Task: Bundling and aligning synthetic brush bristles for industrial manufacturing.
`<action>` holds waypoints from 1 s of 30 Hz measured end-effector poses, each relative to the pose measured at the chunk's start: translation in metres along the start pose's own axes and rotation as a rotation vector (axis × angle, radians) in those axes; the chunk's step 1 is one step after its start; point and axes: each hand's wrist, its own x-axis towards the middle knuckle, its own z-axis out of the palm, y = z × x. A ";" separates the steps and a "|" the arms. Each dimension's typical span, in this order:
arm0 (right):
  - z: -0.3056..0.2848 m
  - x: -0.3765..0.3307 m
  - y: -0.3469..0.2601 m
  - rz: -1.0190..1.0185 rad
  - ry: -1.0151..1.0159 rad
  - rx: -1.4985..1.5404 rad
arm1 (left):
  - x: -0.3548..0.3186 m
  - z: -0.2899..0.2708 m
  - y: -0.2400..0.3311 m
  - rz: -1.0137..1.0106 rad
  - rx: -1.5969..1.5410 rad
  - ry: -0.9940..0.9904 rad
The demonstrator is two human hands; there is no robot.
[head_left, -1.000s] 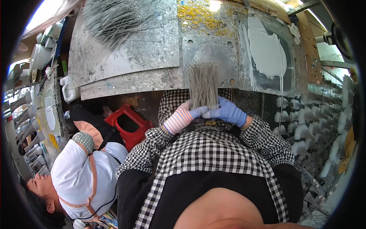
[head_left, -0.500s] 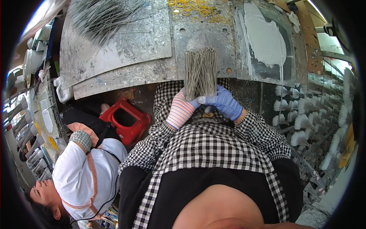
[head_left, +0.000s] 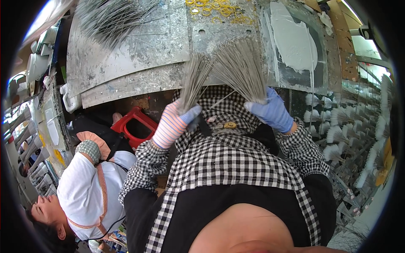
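**Op:** Left hand, in a striped pink-and-white glove with a blue thumb tip, is closed around the base of one bundle of thin grey wires. The wires point up and away from me, fanned only slightly.

**Eng:** And the other side?

**Op:** Right hand, in a blue glove, is clamped on the base of a second wire bundle. That one is spread into a wide fan. I count two bundles in hand, one per hand, held apart with a gap between them.

**Eng:** Where do they sit relative to the bench?

**Op:** Both are raised in front of my chest, over the near edge of the metal worktable. I can't tell whether the tips touch the sheet.

**Eng:** Anything else on the table?

**Op:** One loose pile of the same grey wires at far left. One scatter of yellow rings at the far middle; too small and tangled to count. One smear of white paste to the right.

**Eng:** Surroundings?

**Op:** One other person in a white top is below left of me. One red plastic frame is under the table edge. Racks of white-tipped wire fans are on the right; many, I can't count them.
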 end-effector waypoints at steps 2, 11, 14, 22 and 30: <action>0.012 0.002 0.007 -0.017 0.011 -0.048 | 0.010 0.015 -0.010 0.056 -0.040 -0.032; -0.019 -0.016 0.005 -0.009 0.074 0.006 | -0.014 -0.038 -0.027 0.299 0.534 0.280; -0.032 -0.024 -0.023 0.101 0.233 0.104 | -0.027 -0.084 -0.021 0.099 0.155 0.473; 0.031 -0.003 0.000 -0.102 0.062 -0.176 | 0.008 0.034 0.020 0.107 -0.279 -0.003; -0.001 -0.006 -0.010 -0.029 0.291 0.052 | -0.014 0.023 -0.006 0.056 0.039 0.045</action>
